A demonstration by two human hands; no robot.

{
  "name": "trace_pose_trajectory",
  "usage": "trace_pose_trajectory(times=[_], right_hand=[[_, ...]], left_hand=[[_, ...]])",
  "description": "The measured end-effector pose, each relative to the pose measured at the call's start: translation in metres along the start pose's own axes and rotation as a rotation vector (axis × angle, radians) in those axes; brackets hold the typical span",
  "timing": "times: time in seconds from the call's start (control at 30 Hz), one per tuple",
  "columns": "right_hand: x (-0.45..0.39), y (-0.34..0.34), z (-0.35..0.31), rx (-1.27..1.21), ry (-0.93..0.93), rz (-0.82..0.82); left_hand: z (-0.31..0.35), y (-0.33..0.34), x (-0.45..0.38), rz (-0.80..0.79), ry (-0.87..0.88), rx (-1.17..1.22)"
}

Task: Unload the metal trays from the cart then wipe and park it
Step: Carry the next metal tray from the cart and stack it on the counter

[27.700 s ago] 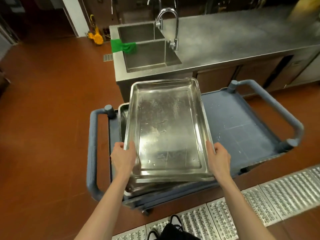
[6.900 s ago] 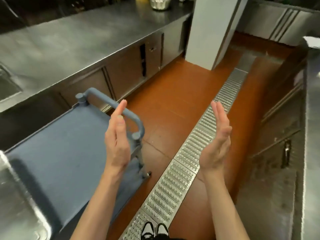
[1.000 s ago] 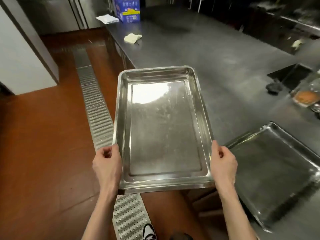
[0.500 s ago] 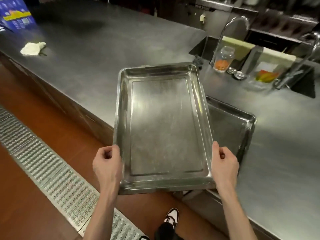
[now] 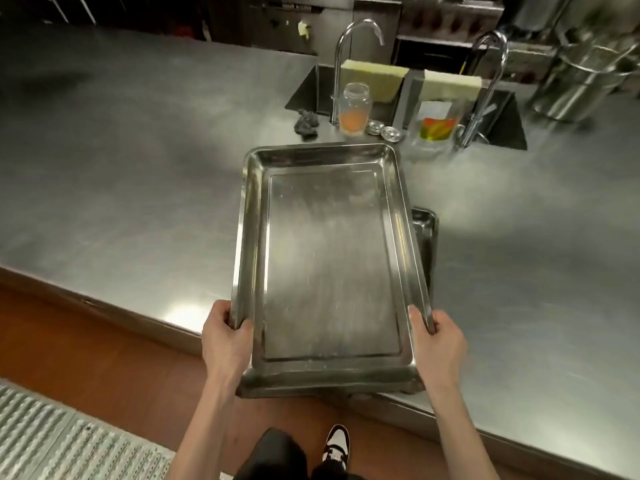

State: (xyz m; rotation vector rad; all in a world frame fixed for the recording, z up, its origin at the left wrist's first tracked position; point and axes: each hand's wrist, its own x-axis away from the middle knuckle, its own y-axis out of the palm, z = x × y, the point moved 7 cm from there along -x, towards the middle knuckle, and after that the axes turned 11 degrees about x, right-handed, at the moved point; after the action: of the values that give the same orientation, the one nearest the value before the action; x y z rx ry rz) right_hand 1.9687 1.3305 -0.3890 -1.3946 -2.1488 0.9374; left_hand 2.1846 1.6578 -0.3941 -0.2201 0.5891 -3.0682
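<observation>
A: Over the near edge of the steel counter, what were the hands doing?

B: The left hand gripped the left rim of a metal tray, thumb hooked inside the wall. The right hand gripped the right rim the same way, both close to the tray's near corners.

A: And where was the tray itself?

B: Held lengthwise, far end out over the counter, near end past the counter's edge above the red floor. A second tray lay on the counter mostly hidden under it, showing only along the right side. Whether the two touched, I could not tell.

A: What was beyond?

B: A glass jar with orange liquid stood by a faucet at the sink, a dark crumpled cloth to its left. A second faucet stood further right. A metal floor grate ran at lower left, and a shoe showed below the tray.
</observation>
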Motion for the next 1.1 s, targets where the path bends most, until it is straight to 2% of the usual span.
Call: trace_pose_trajectory(times=[0.17, 0.5, 0.73, 0.93, 1.1], right_hand=[[0.003, 0.007, 0.033, -0.032, 0.090, 0.024], [0.005, 0.025, 0.069, 0.114, 0.260, 0.172], [0.009, 0.042, 0.086, 0.122, 0.254, 0.240], [0.008, 0.047, 0.097, 0.275, 0.184, 0.300], [0.006, 0.057, 0.101, 0.290, 0.220, 0.255]], left_hand=[[0.003, 0.030, -0.009, -0.094, 0.066, -0.010], [-0.021, 0.089, -0.035, -0.170, 0.076, 0.015], [-0.042, 0.115, -0.047, -0.238, 0.056, -0.052], [-0.042, 0.134, -0.048, -0.301, 0.078, -0.076], [-0.043, 0.138, -0.052, -0.321, 0.102, -0.105]])
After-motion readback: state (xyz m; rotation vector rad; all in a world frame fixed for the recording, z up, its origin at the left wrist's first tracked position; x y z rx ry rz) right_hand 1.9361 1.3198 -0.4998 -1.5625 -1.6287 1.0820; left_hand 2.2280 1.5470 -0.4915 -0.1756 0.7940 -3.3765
